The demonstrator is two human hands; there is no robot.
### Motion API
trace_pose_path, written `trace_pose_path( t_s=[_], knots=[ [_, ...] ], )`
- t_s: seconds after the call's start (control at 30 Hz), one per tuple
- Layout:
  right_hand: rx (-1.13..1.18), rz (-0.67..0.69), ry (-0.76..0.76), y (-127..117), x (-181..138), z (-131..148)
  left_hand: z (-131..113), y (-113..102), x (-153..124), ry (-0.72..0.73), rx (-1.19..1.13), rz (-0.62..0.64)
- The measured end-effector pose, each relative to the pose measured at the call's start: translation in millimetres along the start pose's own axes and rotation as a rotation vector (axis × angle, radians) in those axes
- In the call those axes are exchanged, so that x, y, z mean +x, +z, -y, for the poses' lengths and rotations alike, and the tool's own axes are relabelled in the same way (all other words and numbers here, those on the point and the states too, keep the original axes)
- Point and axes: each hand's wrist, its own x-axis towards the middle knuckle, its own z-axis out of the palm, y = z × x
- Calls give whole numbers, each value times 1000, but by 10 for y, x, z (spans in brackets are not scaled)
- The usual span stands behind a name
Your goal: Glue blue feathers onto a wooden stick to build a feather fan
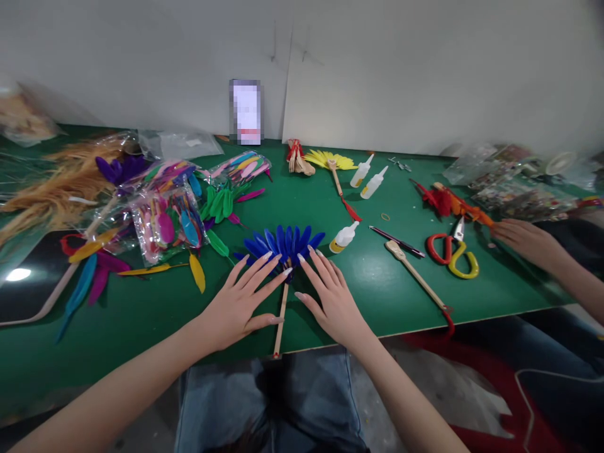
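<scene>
Blue feathers spread in a half-circle above a slim pale wooden stick make up the hand fan under my fingers. It lies at the middle of the glossy green tabletop, feathers toward the far edge, the stick's lower end at the near edge.

Both my forearms reach in over that near edge and angle toward each other. My left hand is palm down, fingers extended and fanned, tips over the left feathers and the base where they meet; its thumb points right, its tip across the stick. My right hand mirrors it, fingertips at the right side of the feathers, thumb aimed left, just beside the stick. Neither hand is closed on anything: fingers are apart and lie flat. I cannot tell how firmly they press.

Just beyond my right fingertips stands a white plastic squeeze bottle with a yellow label. Left of the fan, toward the tabletop's left edge, lies a loose green feather.
</scene>
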Motion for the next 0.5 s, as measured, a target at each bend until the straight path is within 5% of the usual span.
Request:
trace_pose_path(
  t_s=[0.5],
  knots=[
    [122, -154, 11, -35, -22, 15, 17, -19, 10, -45, -69, -20]
  ],
)
